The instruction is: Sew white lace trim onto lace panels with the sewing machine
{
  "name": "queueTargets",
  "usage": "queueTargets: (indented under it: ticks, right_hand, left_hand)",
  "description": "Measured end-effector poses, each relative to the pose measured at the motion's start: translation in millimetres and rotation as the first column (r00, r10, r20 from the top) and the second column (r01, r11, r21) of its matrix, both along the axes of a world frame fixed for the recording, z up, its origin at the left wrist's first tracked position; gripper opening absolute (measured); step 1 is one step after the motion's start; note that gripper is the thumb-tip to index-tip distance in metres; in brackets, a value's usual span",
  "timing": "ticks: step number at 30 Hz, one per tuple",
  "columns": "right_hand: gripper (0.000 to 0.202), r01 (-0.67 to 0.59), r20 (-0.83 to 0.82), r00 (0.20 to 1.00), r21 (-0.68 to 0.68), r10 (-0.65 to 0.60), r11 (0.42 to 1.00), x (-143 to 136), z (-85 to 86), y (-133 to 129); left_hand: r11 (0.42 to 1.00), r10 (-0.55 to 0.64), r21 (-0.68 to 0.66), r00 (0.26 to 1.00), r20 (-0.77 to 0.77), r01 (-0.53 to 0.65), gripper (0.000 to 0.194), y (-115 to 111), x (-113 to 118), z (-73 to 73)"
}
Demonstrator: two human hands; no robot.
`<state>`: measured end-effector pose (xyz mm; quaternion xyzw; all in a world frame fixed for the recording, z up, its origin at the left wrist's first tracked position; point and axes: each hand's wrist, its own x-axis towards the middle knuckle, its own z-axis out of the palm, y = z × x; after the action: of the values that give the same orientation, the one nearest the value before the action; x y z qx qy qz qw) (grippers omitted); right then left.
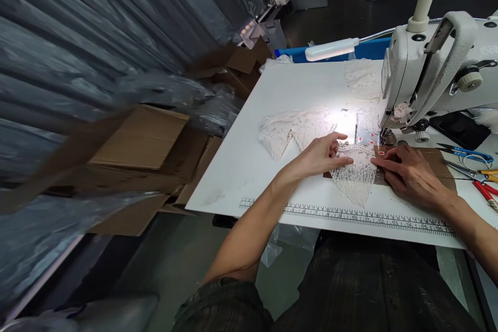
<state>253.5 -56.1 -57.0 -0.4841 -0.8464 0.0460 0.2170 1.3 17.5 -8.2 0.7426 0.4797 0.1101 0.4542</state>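
Note:
A piece of white lace [356, 179] lies in front of the needle of a white sewing machine [402, 72]. My left hand [321, 155] is at its left edge, thumb on top of the lace and index finger stretched out apart from it. At the right edge of the lace, my right hand [408, 168] rests on the brown plate with fingers bent and thumb and fingertips touching the lace border. More white lace [298, 127] lies bunched to the left, and another lace piece [361, 80] sits behind, beside the machine.
Scissors with blue handles [476, 154], plus yellow- and red-handled tools [484, 176], lie at the right. A black pouch [461, 129] is behind them. A printed ruler [350, 215] runs along the front edge of the white table [229, 166]. Cardboard boxes [140, 137] stand at the left.

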Motion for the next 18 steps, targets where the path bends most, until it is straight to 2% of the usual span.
queueTargets:
  ticks: [7, 15, 18]
  right_hand:
    - [0.039, 0.054, -0.215, 0.973, -0.121, -0.079, 0.991, 5.0, 1.6, 0.6]
    - [0.036, 0.063, -0.243, 0.966, -0.092, -0.084, 0.994, 5.6, 5.4, 1.5]
    - [0.036, -0.006, -0.260, 0.965, -0.097, -0.019, 0.995, 4.6, 8.2, -1.3]
  left_hand:
    - [0.999, -0.029, -0.017, 0.999, -0.022, 0.029, 0.059, 0.6, -1.3, -0.7]
    - [0.999, -0.010, -0.048, 1.000, 0.010, 0.010, 0.059, 2.5, -0.4, -4.6]
    - [0.999, -0.007, -0.033, 1.000, 0.006, 0.007, 0.058, 2.4, -0.3, -5.0]
